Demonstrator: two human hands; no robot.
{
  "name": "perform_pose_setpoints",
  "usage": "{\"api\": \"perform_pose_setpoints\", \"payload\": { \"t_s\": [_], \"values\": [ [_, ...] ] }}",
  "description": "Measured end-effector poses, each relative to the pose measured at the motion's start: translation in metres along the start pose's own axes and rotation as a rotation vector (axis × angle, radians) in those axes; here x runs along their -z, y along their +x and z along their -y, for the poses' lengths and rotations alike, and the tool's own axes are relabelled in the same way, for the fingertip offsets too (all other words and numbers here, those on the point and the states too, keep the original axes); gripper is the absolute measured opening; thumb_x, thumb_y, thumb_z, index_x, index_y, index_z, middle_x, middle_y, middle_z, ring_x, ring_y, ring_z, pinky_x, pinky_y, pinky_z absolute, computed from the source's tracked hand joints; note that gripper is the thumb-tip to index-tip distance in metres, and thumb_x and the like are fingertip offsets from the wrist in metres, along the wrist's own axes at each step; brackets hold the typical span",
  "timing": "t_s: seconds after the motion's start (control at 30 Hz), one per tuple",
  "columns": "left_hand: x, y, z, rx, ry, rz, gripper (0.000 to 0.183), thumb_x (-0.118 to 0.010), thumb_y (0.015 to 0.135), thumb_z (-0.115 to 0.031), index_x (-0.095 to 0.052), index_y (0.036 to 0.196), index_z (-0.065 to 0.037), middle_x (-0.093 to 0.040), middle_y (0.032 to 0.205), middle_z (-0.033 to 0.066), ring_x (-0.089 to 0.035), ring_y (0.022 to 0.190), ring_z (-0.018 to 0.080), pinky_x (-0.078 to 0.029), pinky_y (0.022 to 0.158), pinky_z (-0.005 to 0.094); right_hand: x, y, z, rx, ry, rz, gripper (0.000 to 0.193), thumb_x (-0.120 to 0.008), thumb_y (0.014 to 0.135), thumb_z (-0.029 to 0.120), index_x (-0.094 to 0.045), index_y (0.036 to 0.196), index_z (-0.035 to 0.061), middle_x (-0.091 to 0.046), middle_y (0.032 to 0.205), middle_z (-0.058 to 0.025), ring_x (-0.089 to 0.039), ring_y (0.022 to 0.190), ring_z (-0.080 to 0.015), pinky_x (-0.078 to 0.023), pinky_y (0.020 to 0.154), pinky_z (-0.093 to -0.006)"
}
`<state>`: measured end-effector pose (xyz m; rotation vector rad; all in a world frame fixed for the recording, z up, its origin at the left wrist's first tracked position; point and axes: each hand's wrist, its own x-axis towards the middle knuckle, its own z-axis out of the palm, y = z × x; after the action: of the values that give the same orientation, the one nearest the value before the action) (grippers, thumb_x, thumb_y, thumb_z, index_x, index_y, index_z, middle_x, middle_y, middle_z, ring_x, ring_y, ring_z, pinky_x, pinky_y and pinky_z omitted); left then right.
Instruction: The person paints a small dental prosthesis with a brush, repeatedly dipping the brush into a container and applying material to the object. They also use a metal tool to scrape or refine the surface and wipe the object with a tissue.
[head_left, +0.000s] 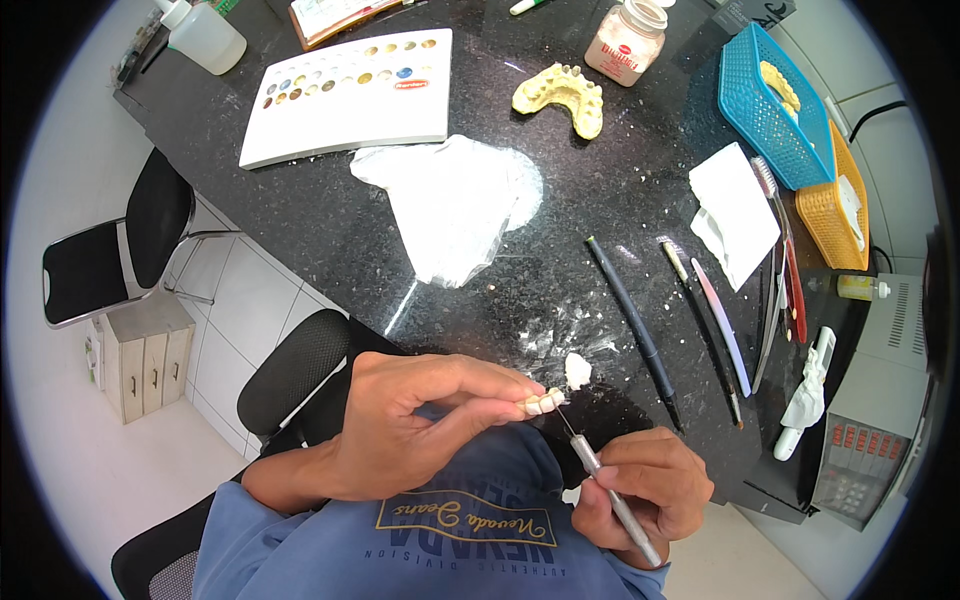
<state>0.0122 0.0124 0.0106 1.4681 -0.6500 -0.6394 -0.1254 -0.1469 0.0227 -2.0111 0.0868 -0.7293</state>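
Observation:
My left hand (pixel 430 415) pinches a small dental bridge (pixel 545 402), a short row of white tooth crowns, between thumb and fingertips. In my right hand (pixel 650 490) is a dental carver (pixel 618 500) with a silver metal handle, held like a pen. Its thin tip reaches the near side of the bridge; whether it touches, I cannot tell. Just beyond the bridge, a small white lump (pixel 578 371) sits on the dark table amid smeared white powder. Farther off stands a yellowish dental arch model (pixel 562 98) with several teeth.
A white shade palette (pixel 345 125) and a crumpled white cloth (pixel 450 205) lie at far left-centre. Brushes and pens, including a dark blue one (pixel 632 315), lie to the right. Beyond are a powder jar (pixel 625 50), a blue basket (pixel 770 130) and a yellow basket (pixel 828 225).

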Motion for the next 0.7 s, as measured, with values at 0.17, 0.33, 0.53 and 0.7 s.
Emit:
{"api": "perform_pose_setpoints", "payload": {
  "t_s": [0.17, 0.33, 0.53, 0.7],
  "values": [
    [0.0, 0.0, 0.0, 0.005, -0.015, -0.006, 0.006, -0.069, 0.081, 0.005, -0.068, 0.086, 0.005, -0.071, 0.089, 0.0216, -0.072, 0.081, 0.0241, -0.06, 0.068, 0.029, 0.0, -0.001, 0.0, -0.001, 0.003, -0.001, 0.024, -0.078, 0.061, 0.0, -0.064, 0.081, 0.0027, -0.064, 0.067, -0.0093, -0.063, 0.054, -0.0184, -0.052, 0.047, -0.0249],
    [-0.001, 0.0, -0.002, 0.027, -0.03, -0.012, 0.005, -0.069, 0.081, 0.005, -0.068, 0.086, 0.005, -0.071, 0.089, 0.0218, -0.072, 0.081, 0.0244, -0.06, 0.068, 0.0292, 0.002, -0.002, 0.002, -0.013, -0.001, 0.002, 0.025, -0.078, 0.061, 0.0, -0.064, 0.081, 0.0028, -0.063, 0.066, -0.0088, -0.063, 0.054, -0.0185, -0.052, 0.047, -0.0254],
    [-0.001, 0.0, 0.0, -0.014, 0.014, -0.004, 0.005, -0.07, 0.081, 0.004, -0.068, 0.086, 0.004, -0.071, 0.089, 0.0205, -0.072, 0.081, 0.0233, -0.06, 0.067, 0.0275, 0.002, -0.005, 0.001, -0.021, 0.034, -0.04, 0.027, -0.079, 0.059, -0.001, -0.064, 0.082, 0.0032, -0.063, 0.068, -0.0088, -0.063, 0.056, -0.0192, -0.052, 0.048, -0.0262],
    [0.007, 0.006, -0.008, -0.1, 0.231, 0.058, 0.005, -0.071, 0.079, 0.002, -0.07, 0.084, 0.001, -0.072, 0.086, 0.0166, -0.073, 0.079, 0.0216, -0.059, 0.064, 0.0245, 0.011, -0.003, 0.003, -0.061, 0.059, 0.032, 0.032, -0.078, 0.059, -0.004, -0.065, 0.087, 0.0025, -0.064, 0.072, -0.0096, -0.064, 0.059, -0.0194, -0.052, 0.05, -0.0261]
  ]
}}
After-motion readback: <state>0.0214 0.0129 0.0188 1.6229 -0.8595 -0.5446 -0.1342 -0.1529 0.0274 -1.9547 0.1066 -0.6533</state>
